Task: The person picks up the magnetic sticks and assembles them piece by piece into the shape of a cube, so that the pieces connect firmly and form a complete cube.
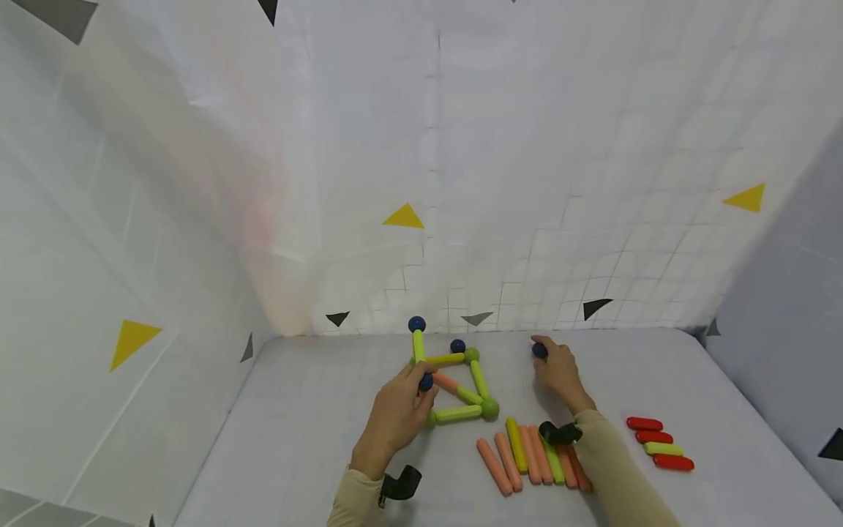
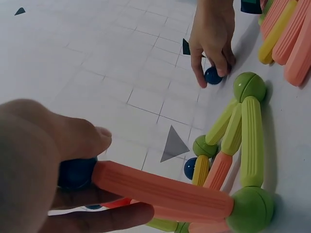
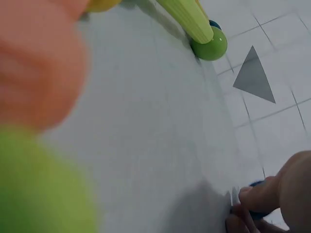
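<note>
My left hand (image 1: 397, 410) holds a dark blue ball (image 2: 77, 172) between thumb and fingers. From that ball an orange stick (image 2: 160, 189) runs to a green corner ball (image 2: 250, 209). It belongs to a frame of green sticks (image 1: 459, 414), a yellow stick (image 1: 446, 359) and green balls (image 1: 489, 408) on the table. Another stick rises at the frame's back left, topped by a blue ball (image 1: 416, 323). Off to the right, near the table's back edge, my right hand (image 1: 558, 373) pinches a separate blue ball (image 1: 540, 350), partly covered by fingers in the right wrist view.
A loose-looking blue ball (image 1: 457, 346) sits behind the frame. Several orange, yellow and green sticks (image 1: 494, 467) lie in a row in front, partly under my right forearm. Red sticks (image 1: 673, 462) and a yellow-green one lie farther right. A white wall (image 1: 527, 183) stands behind the table.
</note>
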The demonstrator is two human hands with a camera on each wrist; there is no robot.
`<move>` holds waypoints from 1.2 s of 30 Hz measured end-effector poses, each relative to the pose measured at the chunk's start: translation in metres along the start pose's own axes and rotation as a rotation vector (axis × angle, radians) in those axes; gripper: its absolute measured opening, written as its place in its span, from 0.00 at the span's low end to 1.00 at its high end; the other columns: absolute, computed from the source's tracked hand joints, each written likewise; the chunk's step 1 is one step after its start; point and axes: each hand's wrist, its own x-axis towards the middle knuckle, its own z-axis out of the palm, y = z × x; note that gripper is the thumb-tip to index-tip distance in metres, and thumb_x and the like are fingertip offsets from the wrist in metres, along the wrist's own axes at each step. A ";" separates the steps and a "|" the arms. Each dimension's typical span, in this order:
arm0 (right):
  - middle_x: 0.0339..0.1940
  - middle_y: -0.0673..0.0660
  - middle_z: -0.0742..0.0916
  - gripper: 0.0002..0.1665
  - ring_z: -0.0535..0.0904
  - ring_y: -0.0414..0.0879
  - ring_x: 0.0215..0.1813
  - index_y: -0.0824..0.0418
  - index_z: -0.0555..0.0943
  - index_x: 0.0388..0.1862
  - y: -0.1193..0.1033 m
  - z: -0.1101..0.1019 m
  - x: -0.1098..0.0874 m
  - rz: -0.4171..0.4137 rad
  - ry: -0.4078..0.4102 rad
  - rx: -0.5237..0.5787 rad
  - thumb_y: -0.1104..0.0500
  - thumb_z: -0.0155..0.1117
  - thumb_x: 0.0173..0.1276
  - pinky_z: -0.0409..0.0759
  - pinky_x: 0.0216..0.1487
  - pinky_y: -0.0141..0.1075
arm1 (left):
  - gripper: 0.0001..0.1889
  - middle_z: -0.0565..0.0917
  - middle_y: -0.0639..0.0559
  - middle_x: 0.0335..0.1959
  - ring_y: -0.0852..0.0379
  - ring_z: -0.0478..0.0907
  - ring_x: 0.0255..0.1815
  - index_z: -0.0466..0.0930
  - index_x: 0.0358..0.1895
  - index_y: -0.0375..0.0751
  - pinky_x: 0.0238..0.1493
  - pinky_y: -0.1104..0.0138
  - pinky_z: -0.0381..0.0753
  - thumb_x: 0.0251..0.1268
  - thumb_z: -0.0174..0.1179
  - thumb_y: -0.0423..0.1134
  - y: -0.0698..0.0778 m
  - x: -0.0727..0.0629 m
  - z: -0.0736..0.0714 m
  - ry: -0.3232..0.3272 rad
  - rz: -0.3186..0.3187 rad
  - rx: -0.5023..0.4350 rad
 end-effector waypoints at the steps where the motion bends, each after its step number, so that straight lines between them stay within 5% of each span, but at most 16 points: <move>1: 0.56 0.82 0.81 0.33 0.79 0.71 0.51 0.68 0.73 0.74 -0.002 0.002 0.004 -0.029 -0.008 0.001 0.72 0.57 0.69 0.78 0.51 0.63 | 0.17 0.86 0.50 0.50 0.59 0.84 0.40 0.80 0.62 0.47 0.40 0.66 0.83 0.74 0.68 0.38 -0.001 0.000 -0.001 -0.004 0.000 -0.005; 7: 0.67 0.77 0.80 0.39 0.83 0.67 0.58 0.66 0.68 0.79 -0.012 0.012 0.021 -0.112 -0.143 0.066 0.72 0.57 0.68 0.80 0.59 0.60 | 0.17 0.85 0.54 0.44 0.62 0.80 0.37 0.80 0.62 0.47 0.39 0.68 0.81 0.74 0.68 0.39 -0.005 0.001 -0.003 -0.032 -0.012 -0.029; 16: 0.76 0.73 0.75 0.40 0.78 0.65 0.69 0.63 0.63 0.83 -0.019 0.017 0.019 0.018 -0.241 0.190 0.58 0.66 0.77 0.80 0.64 0.55 | 0.18 0.85 0.54 0.47 0.62 0.81 0.39 0.78 0.64 0.48 0.41 0.68 0.82 0.77 0.66 0.41 -0.007 0.001 -0.006 -0.087 -0.029 -0.062; 23: 0.74 0.71 0.77 0.37 0.75 0.67 0.73 0.63 0.68 0.79 -0.027 0.003 -0.021 0.042 -0.316 0.256 0.49 0.65 0.80 0.77 0.69 0.60 | 0.19 0.84 0.56 0.44 0.64 0.79 0.37 0.77 0.66 0.51 0.38 0.71 0.79 0.77 0.66 0.40 -0.008 0.001 -0.004 -0.091 -0.014 -0.084; 29: 0.64 0.68 0.84 0.33 0.81 0.65 0.65 0.64 0.77 0.71 -0.043 -0.011 -0.074 -0.066 -0.298 0.127 0.47 0.69 0.77 0.80 0.63 0.61 | 0.19 0.85 0.56 0.45 0.65 0.80 0.38 0.77 0.66 0.50 0.39 0.70 0.80 0.77 0.66 0.40 -0.007 0.001 -0.004 -0.108 -0.022 -0.085; 36: 0.48 0.57 0.87 0.24 0.80 0.54 0.50 0.55 0.87 0.51 -0.073 -0.009 -0.115 -0.187 -0.301 -0.088 0.43 0.80 0.64 0.82 0.49 0.54 | 0.19 0.86 0.56 0.45 0.64 0.82 0.38 0.76 0.66 0.51 0.39 0.69 0.82 0.77 0.66 0.39 -0.008 0.001 -0.005 -0.111 -0.034 -0.082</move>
